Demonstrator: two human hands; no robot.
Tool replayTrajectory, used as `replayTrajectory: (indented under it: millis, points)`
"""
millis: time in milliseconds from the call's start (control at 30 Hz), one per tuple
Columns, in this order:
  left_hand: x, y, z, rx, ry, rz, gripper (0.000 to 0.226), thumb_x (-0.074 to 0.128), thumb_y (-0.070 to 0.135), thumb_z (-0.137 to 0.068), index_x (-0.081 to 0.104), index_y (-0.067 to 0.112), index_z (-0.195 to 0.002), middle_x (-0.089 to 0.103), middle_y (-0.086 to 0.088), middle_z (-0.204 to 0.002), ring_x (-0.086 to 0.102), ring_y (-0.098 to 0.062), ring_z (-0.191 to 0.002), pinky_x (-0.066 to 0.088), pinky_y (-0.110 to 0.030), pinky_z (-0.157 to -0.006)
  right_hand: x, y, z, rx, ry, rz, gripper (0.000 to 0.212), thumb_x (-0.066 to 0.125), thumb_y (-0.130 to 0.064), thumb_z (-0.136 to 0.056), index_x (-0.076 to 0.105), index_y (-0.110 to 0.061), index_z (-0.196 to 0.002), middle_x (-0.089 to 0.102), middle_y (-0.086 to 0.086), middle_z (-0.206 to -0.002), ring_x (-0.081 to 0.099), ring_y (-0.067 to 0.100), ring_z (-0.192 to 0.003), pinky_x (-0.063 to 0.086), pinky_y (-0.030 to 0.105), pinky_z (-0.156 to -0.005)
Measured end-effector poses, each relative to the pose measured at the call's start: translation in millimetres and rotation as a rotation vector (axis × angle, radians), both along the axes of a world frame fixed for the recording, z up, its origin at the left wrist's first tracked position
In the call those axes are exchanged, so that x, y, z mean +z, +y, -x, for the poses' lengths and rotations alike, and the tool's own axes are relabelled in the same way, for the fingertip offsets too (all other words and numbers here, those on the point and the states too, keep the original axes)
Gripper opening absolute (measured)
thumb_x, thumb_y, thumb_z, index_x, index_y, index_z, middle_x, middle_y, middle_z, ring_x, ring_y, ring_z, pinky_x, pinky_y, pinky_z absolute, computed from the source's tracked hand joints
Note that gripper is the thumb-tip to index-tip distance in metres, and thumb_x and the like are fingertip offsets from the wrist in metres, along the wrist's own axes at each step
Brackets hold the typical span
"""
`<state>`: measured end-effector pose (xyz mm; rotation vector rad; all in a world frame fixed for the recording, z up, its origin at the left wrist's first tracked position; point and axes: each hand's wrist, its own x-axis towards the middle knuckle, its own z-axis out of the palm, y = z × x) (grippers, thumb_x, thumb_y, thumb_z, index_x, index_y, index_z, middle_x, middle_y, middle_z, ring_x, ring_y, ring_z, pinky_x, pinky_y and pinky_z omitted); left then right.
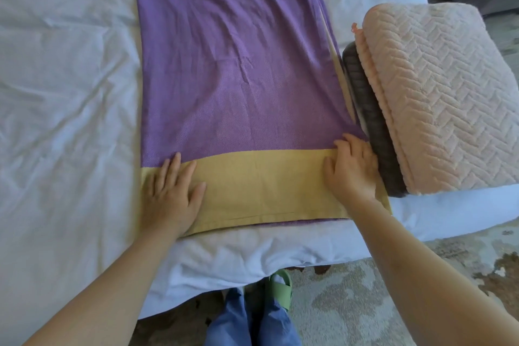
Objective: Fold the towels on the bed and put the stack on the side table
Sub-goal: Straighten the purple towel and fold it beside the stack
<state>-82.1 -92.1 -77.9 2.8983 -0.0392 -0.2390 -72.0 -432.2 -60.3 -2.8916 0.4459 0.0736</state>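
A purple towel point(230, 64) with a yellow band along its near end lies lengthwise on the white bed point(64, 93), folded into a long strip. My left hand point(171, 194) presses flat on the yellow band near the towel's left corner. My right hand point(351, 171) rests flat on the band at the right corner, fingers straight and spread. Right of the towel sits a stack of folded towels: a thick pink quilted one point(438, 98) on top of a dark grey one point(370, 121). The side table is not visible.
The bed's near edge runs below my hands, with the white sheet hanging over it. A patterned rug point(365, 303) covers the floor at the lower right. My legs in blue trousers and a green slipper point(280, 289) show at the bottom.
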Motion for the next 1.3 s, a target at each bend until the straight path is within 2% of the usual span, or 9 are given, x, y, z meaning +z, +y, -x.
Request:
replayTrajectory:
  millis: [133,300,433,667,833,967,1100,1200,1300]
  points:
    - [10,-45,-54,-0.129,-0.079,0.056,0.062,0.032,0.055,-0.09,0.04,0.026,-0.145,0.025,-0.003,-0.157,0.025,-0.026,-0.144,0.013,-0.047,-0.117,10,2,-48,-0.125,-0.045,-0.238,0.05,0.054,-0.028,-0.092,0.041,-0.012,-0.137,0.032,0.009,-0.151,0.024,0.027,-0.14,0.022,0.045,-0.115]
    - [-6,-76,-107,-0.204,0.109,-0.038,0.065,0.011,0.066,-0.09,-0.004,0.044,-0.149,-0.015,0.009,-0.16,-0.01,-0.018,-0.148,-0.007,-0.049,-0.118,9,-12,-101,-0.177,0.061,-0.12,0.067,0.064,-0.037,-0.087,0.036,-0.01,-0.141,0.042,0.013,-0.143,0.039,0.033,-0.13,0.034,0.046,-0.107]
    - [-17,-83,-116,-0.218,0.204,-0.105,0.068,0.001,0.073,-0.084,-0.016,0.049,-0.144,-0.028,0.012,-0.156,-0.023,-0.02,-0.145,-0.01,-0.064,-0.111,8,-12,-124,-0.276,0.119,-0.164,0.058,0.061,-0.044,-0.088,0.047,-0.01,-0.133,0.043,0.016,-0.134,0.045,0.035,-0.121,0.041,0.047,-0.101]
    - [-20,-95,-123,-0.251,0.146,-0.104,0.07,-0.006,0.076,-0.081,-0.017,0.048,-0.144,-0.026,0.011,-0.157,-0.023,-0.022,-0.145,-0.013,-0.066,-0.107,7,-14,-149,-0.457,0.074,-0.385,0.059,0.027,-0.048,-0.101,0.044,0.002,-0.128,0.055,0.023,-0.126,0.053,0.037,-0.113,0.042,0.038,-0.088]
    - [-22,-97,-123,-0.234,0.152,-0.094,0.069,-0.007,0.075,-0.082,-0.017,0.049,-0.144,-0.026,0.012,-0.156,-0.024,-0.021,-0.144,-0.013,-0.066,-0.108,8,-21,-158,-0.403,0.181,-0.416,0.037,0.053,-0.03,-0.096,0.055,0.001,-0.115,0.061,0.019,-0.112,0.058,0.033,-0.099,0.04,0.031,-0.072]
    - [-20,-97,-123,-0.239,0.139,-0.079,0.069,-0.004,0.074,-0.083,-0.012,0.048,-0.146,-0.024,0.011,-0.157,-0.021,-0.022,-0.145,-0.014,-0.065,-0.108,14,-21,-154,-0.316,-0.065,-0.083,0.022,0.052,-0.006,-0.091,0.05,-0.005,-0.113,0.052,0.019,-0.118,0.056,0.038,-0.097,0.039,0.037,-0.069]
    - [-19,-97,-124,-0.249,0.129,-0.079,0.068,0.0,0.073,-0.085,-0.007,0.047,-0.147,-0.021,0.011,-0.158,-0.019,-0.022,-0.146,-0.015,-0.063,-0.108,6,-14,-150,-0.209,0.011,0.108,0.046,0.049,0.001,-0.088,0.037,-0.004,-0.132,0.04,0.022,-0.132,0.047,0.04,-0.11,0.042,0.046,-0.087]
    - [-15,-98,-127,-0.258,0.091,-0.049,0.067,0.006,0.07,-0.088,0.002,0.043,-0.149,-0.013,0.009,-0.16,-0.01,-0.023,-0.147,-0.012,-0.059,-0.111,3,-11,-155,-0.303,0.009,-0.192,0.055,0.05,-0.008,-0.088,0.032,-0.006,-0.14,0.037,0.019,-0.142,0.04,0.037,-0.125,0.034,0.044,-0.105]
    - [-6,-101,-135,-0.297,0.028,0.016,0.064,0.018,0.062,-0.092,0.017,0.035,-0.15,0.0,0.006,-0.162,0.001,-0.021,-0.148,-0.005,-0.052,-0.117,6,-17,-165,-0.368,-0.019,-0.303,0.049,0.052,-0.022,-0.091,0.04,-0.004,-0.136,0.046,0.018,-0.136,0.046,0.036,-0.122,0.039,0.041,-0.1]
